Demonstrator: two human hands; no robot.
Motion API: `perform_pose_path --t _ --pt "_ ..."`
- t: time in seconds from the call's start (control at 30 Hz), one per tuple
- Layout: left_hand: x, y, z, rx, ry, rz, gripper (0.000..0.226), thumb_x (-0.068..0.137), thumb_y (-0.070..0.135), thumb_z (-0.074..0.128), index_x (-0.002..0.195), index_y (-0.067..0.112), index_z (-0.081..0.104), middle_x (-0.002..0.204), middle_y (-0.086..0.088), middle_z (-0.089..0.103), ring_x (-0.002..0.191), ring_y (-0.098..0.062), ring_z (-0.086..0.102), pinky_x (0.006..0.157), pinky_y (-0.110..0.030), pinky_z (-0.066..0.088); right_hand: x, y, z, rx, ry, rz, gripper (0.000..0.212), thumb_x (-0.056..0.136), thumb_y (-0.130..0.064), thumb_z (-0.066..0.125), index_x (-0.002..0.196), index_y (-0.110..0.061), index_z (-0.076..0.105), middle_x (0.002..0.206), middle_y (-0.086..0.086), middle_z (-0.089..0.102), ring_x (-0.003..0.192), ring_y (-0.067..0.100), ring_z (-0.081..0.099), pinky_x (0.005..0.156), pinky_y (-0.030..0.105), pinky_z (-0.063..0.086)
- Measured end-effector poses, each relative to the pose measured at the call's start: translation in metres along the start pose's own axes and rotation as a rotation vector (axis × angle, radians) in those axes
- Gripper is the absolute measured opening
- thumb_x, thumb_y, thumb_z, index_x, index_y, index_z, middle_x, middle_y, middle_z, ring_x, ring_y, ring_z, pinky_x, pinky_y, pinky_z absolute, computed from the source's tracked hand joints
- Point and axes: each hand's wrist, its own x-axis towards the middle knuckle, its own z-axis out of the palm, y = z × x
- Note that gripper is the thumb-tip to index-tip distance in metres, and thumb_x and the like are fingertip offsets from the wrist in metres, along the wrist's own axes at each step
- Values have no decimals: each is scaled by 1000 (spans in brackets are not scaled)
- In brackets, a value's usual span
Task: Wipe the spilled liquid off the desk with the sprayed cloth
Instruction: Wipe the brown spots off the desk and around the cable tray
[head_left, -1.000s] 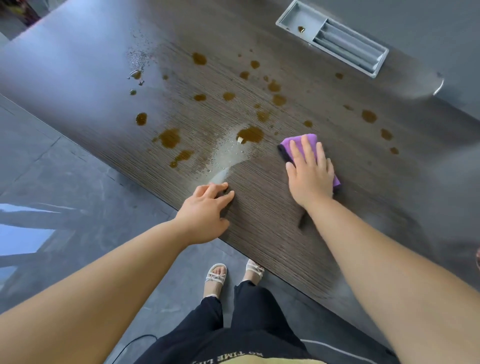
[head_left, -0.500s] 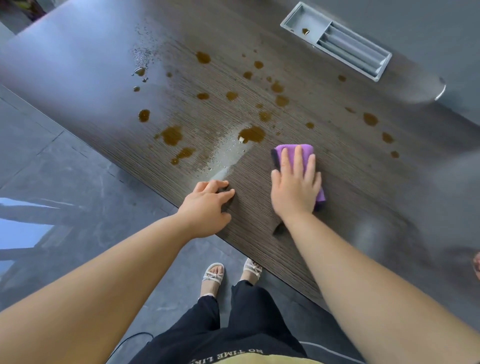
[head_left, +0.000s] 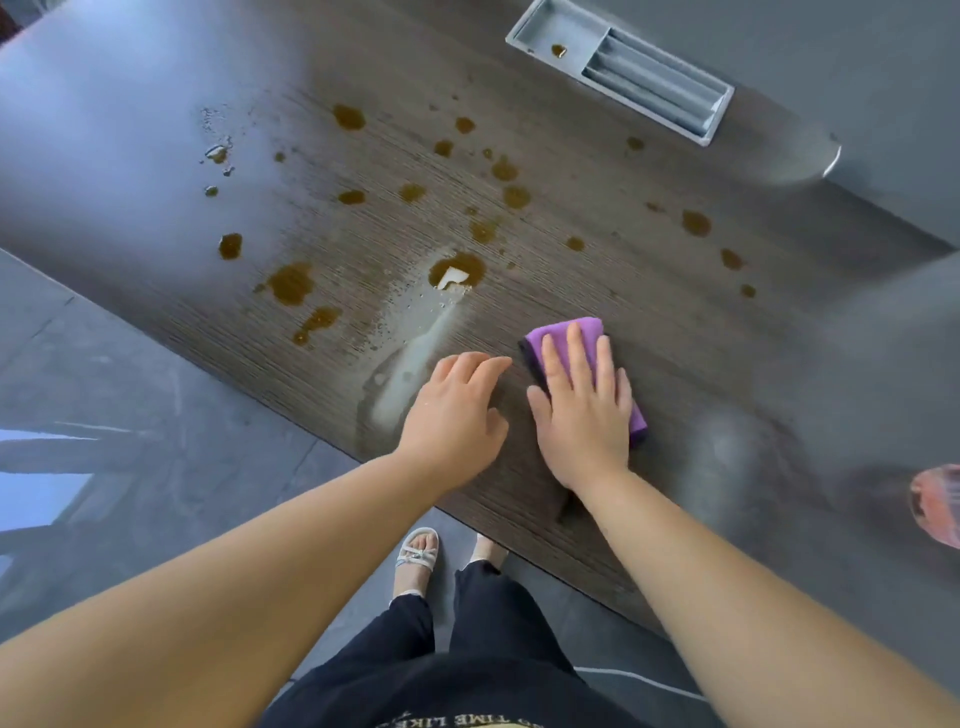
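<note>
Right hand (head_left: 582, 415) slid cloth (head_left: 563, 338) nearer, flat on it, left hand (head_left: 452, 415) released, brown-spattered desk (head_left: 649, 270)

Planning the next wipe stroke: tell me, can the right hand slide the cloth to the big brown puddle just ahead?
Probably yes. The right hand lies flat on the purple cloth, and only bare desk separates it from the puddle.

Just one view here, a wide-angle cam sitting on the person's head, looking forward and steeply down over the near edge of the desk (head_left: 649, 270). It's hanging pretty close above the desktop, catching both forearms coming in from the bottom corners, the floor (head_left: 130, 395) running along the left, and the feet showing under the desk's near edge.
</note>
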Motion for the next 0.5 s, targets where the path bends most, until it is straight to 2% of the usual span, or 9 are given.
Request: perform_pose_path --t 0.07,0.1,0.13,0.2,0.3,0.33,0.37,0.4,0.5 --pt "10 7 0 -23 13 18 53 89 15 48 140 21 36 143 2 37 135 -19 25 109 -27 24 -9 32 3 -31 -40 -360 54 97 -43 28 149 -25 26 156 5 26 141 35 25 110 51 26" --pt "13 6 0 -15 -3 18 53 89 15 48 141 21 36 144 1 36 136 -19 24 109 -27 23 -5 50 1 -29 -74 -436 53 96 -42 30 147 -27 28 155 3 29 141 33 26 111 49 25" --pt "17 7 0 11 -44 15 54 90 18 48 142 21 35 146 0 32 137 -21 21 110 -29 23 2 65 0 -29 -85 -416 52 96 -42 31 147 -28 29 154 2 30 140 33 27 110 50 26" --pt "22 6 0 105 -140 -8 56 92 25 46 145 22 28 152 0 21 140 -23 14 113 -35 22 27 80 -7 -30 -27 -187 53 98 -42 29 148 -28 27 156 2 26 142 33 23 110 54 28" --pt "26 13 0 220 -191 -60 59 93 31 44 147 21 22 154 -2 13 140 -26 11 111 -38 24 65 54 -13 57 -45 318 54 102 -42 22 152 -30 8 161 -1 0 147 29 -1 117 51 10" --pt "27 18 1 226 -192 -80 59 93 32 44 147 21 22 153 -3 13 139 -27 12 110 -38 26 70 38 -14 70 -48 387 55 102 -42 22 153 -29 5 161 0 -4 147 29 -4 116 52 8" --pt "27 21 0 218 -192 -102 59 93 32 44 146 21 23 153 -3 14 138 -27 13 108 -37 28 67 24 -14 70 -45 356 55 101 -42 22 153 -27 7 161 2 -1 146 32 -2 115 53 9" --pt "28 24 0 207 -192 -120 60 92 33 45 146 21 23 152 -3 15 138 -27 14 107 -37 29 58 14 -10 73 -21 228 55 101 -42 23 152 -25 14 161 5 6 146 34 5 114 55 13" --pt "29 24 -2 201 -211 -127 61 90 32 47 146 21 24 152 -3 16 138 -26 14 107 -36 30 29 35 -4 -14 -54 -356 55 95 -42 28 146 -24 34 154 6 31 140 36 29 109 54 28"
